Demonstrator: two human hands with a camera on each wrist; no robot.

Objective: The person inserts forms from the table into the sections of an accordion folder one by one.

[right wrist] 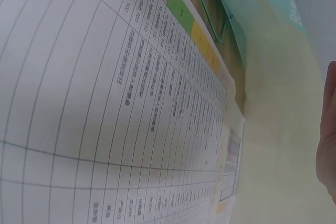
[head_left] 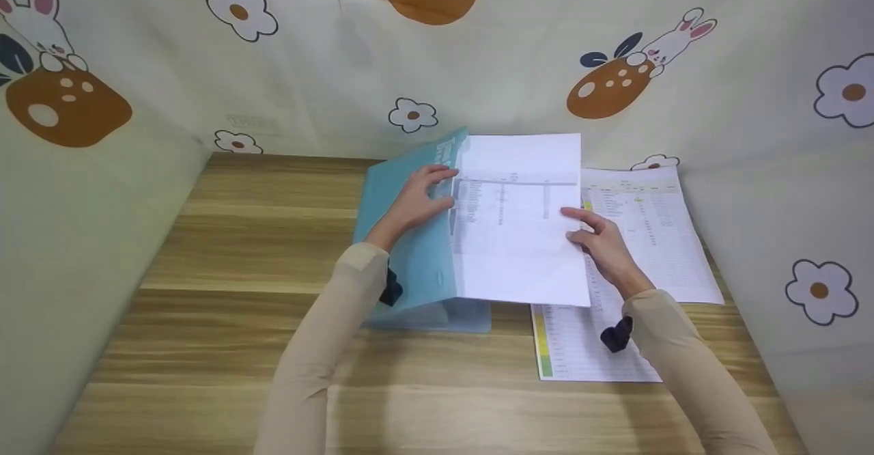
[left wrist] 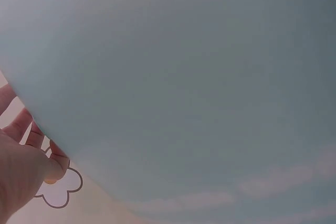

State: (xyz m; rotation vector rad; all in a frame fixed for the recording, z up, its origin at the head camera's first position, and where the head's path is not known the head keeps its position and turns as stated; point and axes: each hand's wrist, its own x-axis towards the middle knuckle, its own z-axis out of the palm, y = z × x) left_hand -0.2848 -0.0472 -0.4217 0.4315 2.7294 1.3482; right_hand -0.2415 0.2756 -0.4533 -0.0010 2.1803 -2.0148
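Observation:
A teal file folder (head_left: 420, 257) stands partly open at the middle of the table, its cover raised. My left hand (head_left: 415, 199) grips the cover's right edge, thumb and fingers at its upper half; the left wrist view is mostly filled by the cover (left wrist: 184, 87). A printed sheet of paper (head_left: 519, 264) is held up beside the cover, its left edge against or inside the folder; which, I cannot tell. My right hand (head_left: 608, 246) pinches the sheet's right edge between thumb and fingers. Only part of that hand (right wrist: 328, 145) shows in the right wrist view.
Two printed table sheets lie on the right of the wooden table (head_left: 225, 346): one farther back (head_left: 669, 236), one nearer (head_left: 580, 356) with yellow and green cells, partly under the held sheet and right arm. Patterned cloth (head_left: 328, 65) encloses the back and sides.

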